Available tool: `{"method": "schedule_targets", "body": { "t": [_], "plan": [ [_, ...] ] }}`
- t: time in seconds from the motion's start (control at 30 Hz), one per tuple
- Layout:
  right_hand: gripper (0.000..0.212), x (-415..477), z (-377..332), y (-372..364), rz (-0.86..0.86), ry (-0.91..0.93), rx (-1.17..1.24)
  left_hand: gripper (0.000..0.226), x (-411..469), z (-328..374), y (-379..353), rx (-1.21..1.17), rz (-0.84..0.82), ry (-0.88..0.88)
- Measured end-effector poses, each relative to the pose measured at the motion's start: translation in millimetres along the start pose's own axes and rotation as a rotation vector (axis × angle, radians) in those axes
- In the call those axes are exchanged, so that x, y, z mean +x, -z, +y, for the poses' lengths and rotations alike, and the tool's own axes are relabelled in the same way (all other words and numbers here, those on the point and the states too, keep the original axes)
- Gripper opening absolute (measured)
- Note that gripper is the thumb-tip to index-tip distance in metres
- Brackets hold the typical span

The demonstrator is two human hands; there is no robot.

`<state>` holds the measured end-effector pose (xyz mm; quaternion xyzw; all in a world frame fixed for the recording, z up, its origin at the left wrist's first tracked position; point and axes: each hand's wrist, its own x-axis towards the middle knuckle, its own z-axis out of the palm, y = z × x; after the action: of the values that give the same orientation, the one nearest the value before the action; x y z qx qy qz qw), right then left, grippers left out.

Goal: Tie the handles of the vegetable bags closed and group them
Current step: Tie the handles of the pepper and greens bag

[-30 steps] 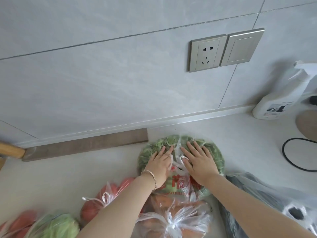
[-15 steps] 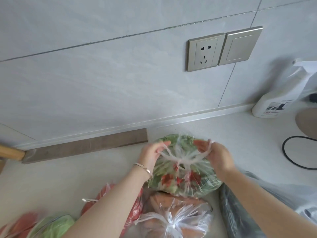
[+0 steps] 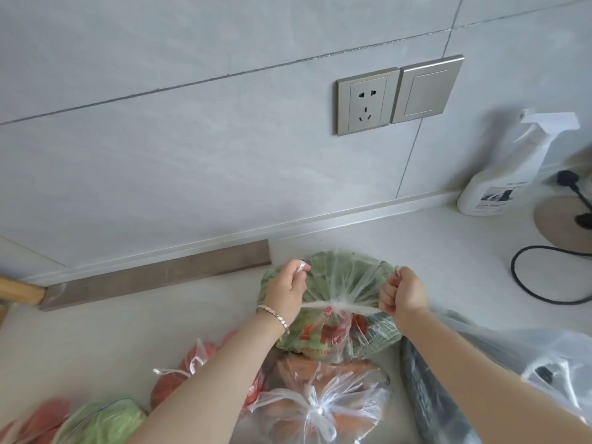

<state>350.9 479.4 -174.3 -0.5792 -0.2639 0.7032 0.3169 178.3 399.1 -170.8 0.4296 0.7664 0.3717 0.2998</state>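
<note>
While both hands are pulling apart sideways, the clear plastic bag of green leafy vegetables (image 3: 339,277) is lying on the pale bench (image 3: 144,331), near the wall. The left hand (image 3: 286,291) is gripping one twisted white handle (image 3: 312,305), and the right hand (image 3: 403,293) is clenching around the other handle (image 3: 368,310). The two strips are meeting at a small knot (image 3: 334,305) over the middle of the bag.

Red printing is showing on the near side of this bag, but the characters are too crumpled to read. A tied clear bag of orange vegetables (image 3: 320,398) is sitting just in front of it, and a tied bag of red round vegetables (image 3: 173,379) is lying to the left. A white spray bottle (image 3: 499,177) is standing at the far right. Its label is carrying a dark picture and writing too small to read.
</note>
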Motion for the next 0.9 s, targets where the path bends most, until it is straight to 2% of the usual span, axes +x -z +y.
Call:
{"method": "schedule_targets", "body": {
  "t": [0.07, 0.1, 0.2, 0.27, 0.33, 0.43, 0.47, 0.5, 0.57, 0.63, 0.67, 0.73, 0.8, 0.9],
  "plan": [
    [0.038, -5.8, -9.6, -6.3, -0.029, 0.063, -0.008, 0.017, -1.4, 12.4, -1.6, 0.059, -0.003, 0.01],
    [0.037, -10.4, -17.9, -12.4, -0.085, 0.101, 0.014, 0.024, -3.4, 19.7, -2.2, 0.066, -0.035, 0.014],
    [0.031, -28.7, -41.1, -34.5, -0.274, 0.168, 0.056, 0.043, -10.0, 42.6, -6.0, -0.026, -0.257, -0.01],
    [0.029, -33.6, -44.7, -46.1, -0.316, 0.173, 0.009, 0.04, -11.9, 48.9, -11.6, 0.041, -0.35, -0.059],
    [0.025, -36.7, -43.0, -52.8, -0.309, 0.148, 0.053, 0.026, -11.7, 53.3, -14.6, 0.097, -0.334, -0.076],
    [0.027, -33.1, -35.3, -48.6, -0.353, 0.059, 0.297, 0.016, -7.6, 54.4, -14.9, -0.02, -0.25, 0.032],
    [0.031, -31.4, -31.8, -43.6, -0.358, 0.091, 0.268, 0.012, -7.5, 55.0, -14.2, -0.088, -0.22, 0.07],
    [0.036, -28.9, -25.8, -36.5, -0.34, 0.151, 0.141, 0.009, -7.6, 54.5, -14.0, -0.154, -0.182, 0.106],
    [0.041, -30.5, -11.8, -22.3, -0.315, 0.282, -0.298, 0.011, -8.6, 53.8, -14.0, -0.235, -0.101, 0.154],
    [0.034, -33.2, 2.6, -14.2, -0.365, 0.384, -0.673, 0.012, -10.4, 54.8, -14.6, -0.265, -0.056, 0.157],
    [0.028, -32.9, 7.6, -13.3, -0.382, 0.454, -0.766, 0.01, -11.0, 55.8, -15.1, -0.283, -0.047, 0.153],
    [0.02, -31.1, 12.5, -14.8, -0.373, 0.603, -0.797, 0.01, -14.3, 59.5, -16.8, -0.313, -0.048, 0.147],
    [0.017, -29.7, 15.1, -19.7, -0.352, 0.665, -0.808, 0.012, -15.9, 62.5, -17.4, -0.333, -0.038, 0.156],
    [0.023, -23.5, 19.9, -28.2, -0.25, 0.477, -0.679, 0.004, -12.1, 64.9, -12.7, -0.339, 0.077, 0.18]
  ]
}}
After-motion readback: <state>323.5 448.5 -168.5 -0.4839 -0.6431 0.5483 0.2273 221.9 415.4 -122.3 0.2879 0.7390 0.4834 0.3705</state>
